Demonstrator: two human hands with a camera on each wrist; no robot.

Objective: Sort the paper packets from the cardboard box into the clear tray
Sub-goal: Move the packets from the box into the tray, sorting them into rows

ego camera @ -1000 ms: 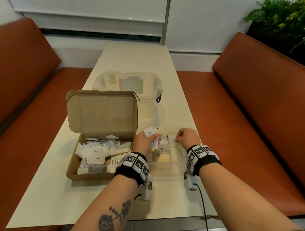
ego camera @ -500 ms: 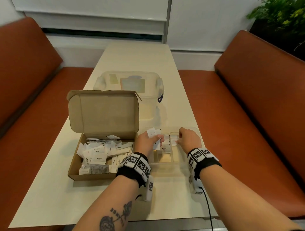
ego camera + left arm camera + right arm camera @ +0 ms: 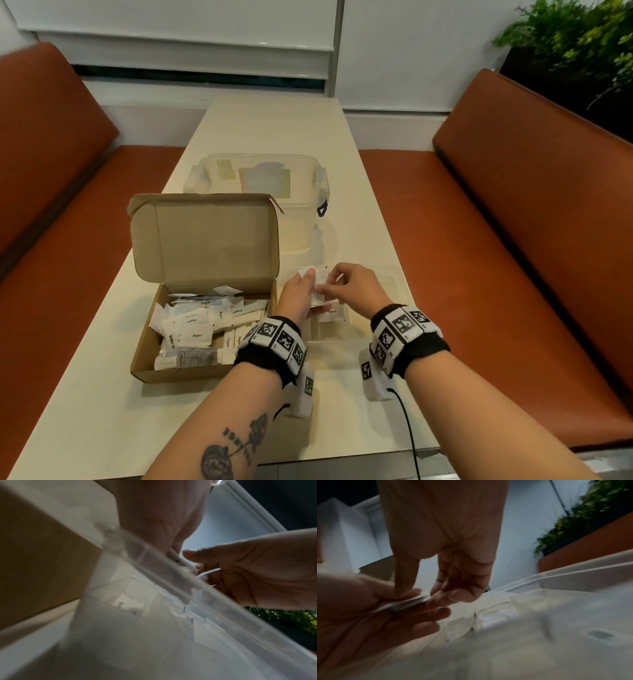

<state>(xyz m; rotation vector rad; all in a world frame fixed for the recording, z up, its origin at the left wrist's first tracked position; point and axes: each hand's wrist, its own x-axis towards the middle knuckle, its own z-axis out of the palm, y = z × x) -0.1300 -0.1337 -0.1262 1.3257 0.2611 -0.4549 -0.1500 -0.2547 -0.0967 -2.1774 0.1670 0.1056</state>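
Note:
The open cardboard box (image 3: 147,363) lies at the left of the table with several white paper packets (image 3: 195,325) inside. Right of it is the clear tray (image 3: 390,284), compartmented, with a packet (image 3: 330,314) lying in it. Above the tray my left hand (image 3: 308,286) holds a small stack of packets (image 3: 320,275). My right hand (image 3: 325,291) reaches across and pinches the edge of that stack. In the right wrist view the thumb and fingertips (image 3: 410,588) close on the packets (image 3: 406,603). The left wrist view shows the tray's rim (image 3: 154,572) in front of both hands.
A large clear lidded container (image 3: 257,178) stands behind the box, whose raised lid (image 3: 205,240) hides part of it. Orange benches (image 3: 513,240) flank the narrow table (image 3: 274,123). A cable (image 3: 409,428) runs from my right wrist over the near table edge.
My right hand has moved left from the tray's compartments to the packets in my left hand, and the two hands now meet over the tray. The left hand has barely shifted.

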